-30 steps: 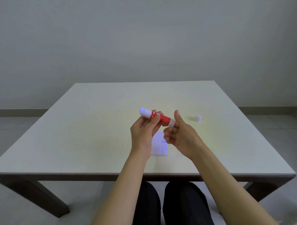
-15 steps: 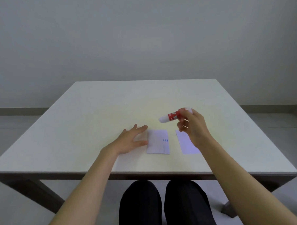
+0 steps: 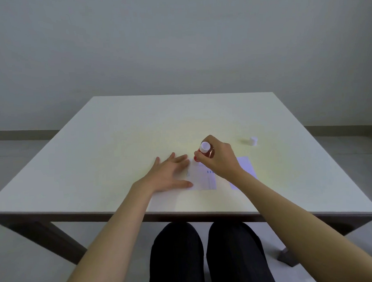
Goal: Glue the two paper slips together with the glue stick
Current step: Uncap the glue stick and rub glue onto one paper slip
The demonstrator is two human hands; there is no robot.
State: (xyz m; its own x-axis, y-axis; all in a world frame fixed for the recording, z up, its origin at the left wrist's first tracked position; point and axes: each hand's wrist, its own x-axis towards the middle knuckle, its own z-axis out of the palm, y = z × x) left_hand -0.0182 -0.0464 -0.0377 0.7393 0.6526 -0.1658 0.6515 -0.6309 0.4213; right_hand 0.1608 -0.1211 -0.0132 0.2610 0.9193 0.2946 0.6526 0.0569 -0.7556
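While the glue stick (image 3: 203, 152) stands tip-down on the left slip's (image 3: 203, 178) far edge, gripped in our right hand (image 3: 219, 158), our left hand (image 3: 168, 173) lies flat and spread, pinning that slip. Gluing looks underway; next we need the right slip (image 3: 245, 167) laid on top.

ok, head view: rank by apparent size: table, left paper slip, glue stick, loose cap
1. table
2. left paper slip
3. glue stick, mostly hidden in the right hand, so unsure
4. cap, though farther from the camera
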